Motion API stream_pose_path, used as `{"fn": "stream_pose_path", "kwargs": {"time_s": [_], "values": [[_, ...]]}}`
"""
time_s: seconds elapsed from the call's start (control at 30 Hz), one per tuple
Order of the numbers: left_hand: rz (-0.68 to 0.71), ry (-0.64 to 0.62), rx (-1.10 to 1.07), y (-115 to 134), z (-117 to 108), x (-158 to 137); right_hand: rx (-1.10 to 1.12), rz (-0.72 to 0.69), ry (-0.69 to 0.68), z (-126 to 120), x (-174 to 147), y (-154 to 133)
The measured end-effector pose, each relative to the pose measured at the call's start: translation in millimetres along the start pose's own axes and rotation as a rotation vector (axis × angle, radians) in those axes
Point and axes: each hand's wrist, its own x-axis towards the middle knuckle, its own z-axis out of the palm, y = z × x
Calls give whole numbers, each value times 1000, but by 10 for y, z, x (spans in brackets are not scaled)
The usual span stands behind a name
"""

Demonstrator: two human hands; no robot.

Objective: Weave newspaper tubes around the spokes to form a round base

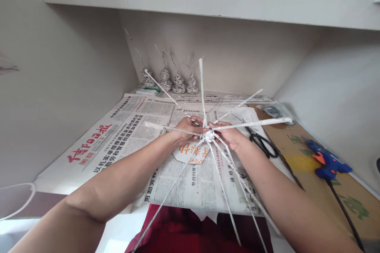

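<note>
Both hands pinch spoked paper piece above newspaper

Spoked paper piece [209, 136] sits between the two hands, in front of the person; thin rolled-paper rods fan out from its small hub in all directions, several running down toward the person. Left hand [186, 131]: thumb and fingers together, clamped on the piece at the hub's left side. Right hand [230, 133]: fingers closed on the rods at the hub's right side; exact fingertip contact partly hidden.

Below the left hand: pale card disc [188, 153] with orange characters, partly covered. Newspaper [124, 142] spreads beneath. Black-handled scissors [264, 145] near right wrist, beside the newspaper's right part. Farther right, blue glue gun [331, 163] with orange trigger lies on brown cardboard [354, 191]; dark cord runs from it toward the person. Back: loose paper rods [228, 100] lie crosswise; four woven gourd shapes [179, 84] stand in a row at back left. Red cloth [181, 231] shows at the near edge.
</note>
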Motion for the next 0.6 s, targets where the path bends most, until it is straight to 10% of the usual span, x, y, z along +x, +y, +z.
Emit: {"fn": "stream_pose_path", "kwargs": {"time_s": [0.43, 0.6], "values": [[-54, 32, -83, 169, -155, 73, -89, 67, -373, -115, -184, -139], [-27, 64, -125, 175, -109, 45, -50, 37, -326, -110, -150, -130]]}}
